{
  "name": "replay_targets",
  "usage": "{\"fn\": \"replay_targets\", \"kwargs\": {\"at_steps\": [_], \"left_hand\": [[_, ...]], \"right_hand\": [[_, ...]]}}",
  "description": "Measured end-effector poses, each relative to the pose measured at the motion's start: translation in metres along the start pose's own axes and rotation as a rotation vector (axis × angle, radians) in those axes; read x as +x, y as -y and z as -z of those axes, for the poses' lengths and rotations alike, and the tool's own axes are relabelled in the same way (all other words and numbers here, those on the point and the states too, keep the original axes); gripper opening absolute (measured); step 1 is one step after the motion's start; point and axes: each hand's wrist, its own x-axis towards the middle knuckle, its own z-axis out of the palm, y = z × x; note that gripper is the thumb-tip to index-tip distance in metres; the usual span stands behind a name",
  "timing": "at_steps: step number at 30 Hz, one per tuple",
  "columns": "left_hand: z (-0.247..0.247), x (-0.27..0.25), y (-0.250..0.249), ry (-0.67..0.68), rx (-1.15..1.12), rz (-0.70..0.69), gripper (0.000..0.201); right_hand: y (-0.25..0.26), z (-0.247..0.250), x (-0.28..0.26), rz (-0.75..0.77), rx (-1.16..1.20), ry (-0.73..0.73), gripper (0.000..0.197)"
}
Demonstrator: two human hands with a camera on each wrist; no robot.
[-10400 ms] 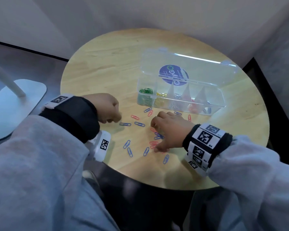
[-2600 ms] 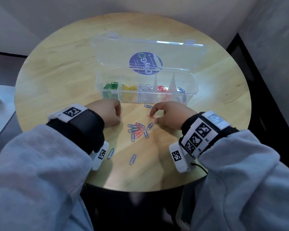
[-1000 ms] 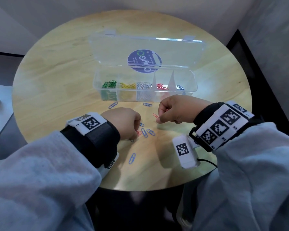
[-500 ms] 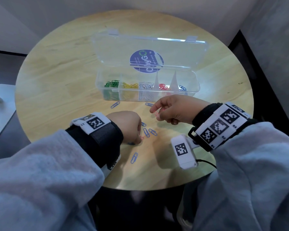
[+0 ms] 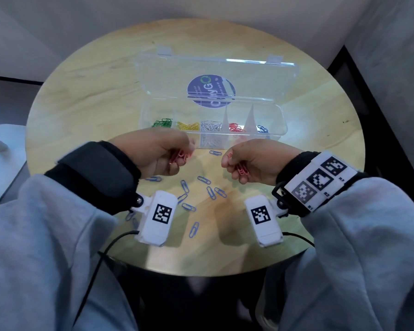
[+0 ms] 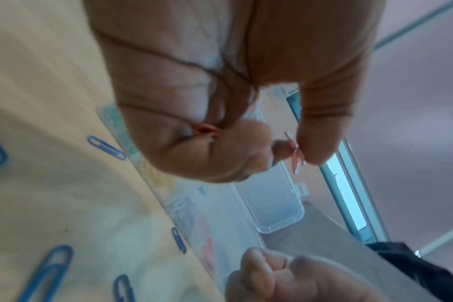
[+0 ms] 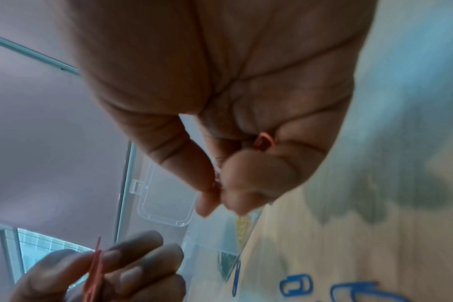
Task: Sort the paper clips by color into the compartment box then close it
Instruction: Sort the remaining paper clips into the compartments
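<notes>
left hand [image 5: 153,151] raised at centre left of the head view, fingers curled round a small bunch of pink-red wire paper clips [image 5: 181,156], thumb and forefinger pinching one clip in the left wrist view. right hand [image 5: 251,161] opposite at centre right, likewise lifted off the surface, fingers curled on another bunch of pink-red clips [image 5: 242,170], one loop poking up by the thumb. both apart, not touching each other.

just beyond the hands, in the upper middle of the frame: clear plastic compartment box [image 5: 281,125], lid [image 5: 249,75] open and tilted back, round blue sticker [image 5: 210,90] on it. compartments from left to right: green clips [image 5: 162,123], yellow clips [image 5: 188,126], silver clips [image 5: 210,126], red clips [image 5: 235,127], blue clips [image 5: 262,128].

loose blue paper clips [image 5: 210,192] scattered on the round light wooden table [image 5: 86,96] below and between the hands, one more [image 5: 215,152] lying just beside the box front.
</notes>
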Motion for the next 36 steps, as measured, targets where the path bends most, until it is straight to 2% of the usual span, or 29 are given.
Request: {"fn": "replay_targets", "kwargs": {"at_steps": [5,8,12,17,20,27,32,36], "left_hand": [[0.005,-0.007,-0.005,0.102,-0.258,0.002,0.008],[0.005,-0.006,-0.007,0.070,-0.341,0.005,0.008],[0.004,-0.004,-0.006,0.029,-0.382,-0.006,0.010],[0.000,-0.003,-0.009,0.009,-0.393,-0.016,0.030],[-0.001,-0.004,-0.011,0.048,-0.445,-0.027,0.036],[-0.006,-0.002,-0.022,-0.034,-0.491,-0.064,0.036],[-0.019,0.004,-0.045,-0.059,-0.498,-0.084,0.041],[-0.044,0.018,-0.062,-0.068,-0.404,-0.084,0.045]], "right_hand": [[0.002,-0.003,0.000,-0.015,0.167,0.065,0.029],[0.003,-0.003,0.000,-0.011,0.249,0.062,0.028],[0.005,-0.003,-0.001,-0.015,0.287,0.064,0.038],[0.013,0.004,-0.010,0.030,0.344,0.039,0.050],[0.020,0.016,-0.017,0.100,0.404,-0.031,0.050],[0.024,0.040,-0.008,0.227,0.521,-0.304,0.044],[0.024,0.045,0.003,0.242,0.492,-0.322,0.038],[0.023,0.045,0.007,0.242,0.434,-0.323,0.047]]}}
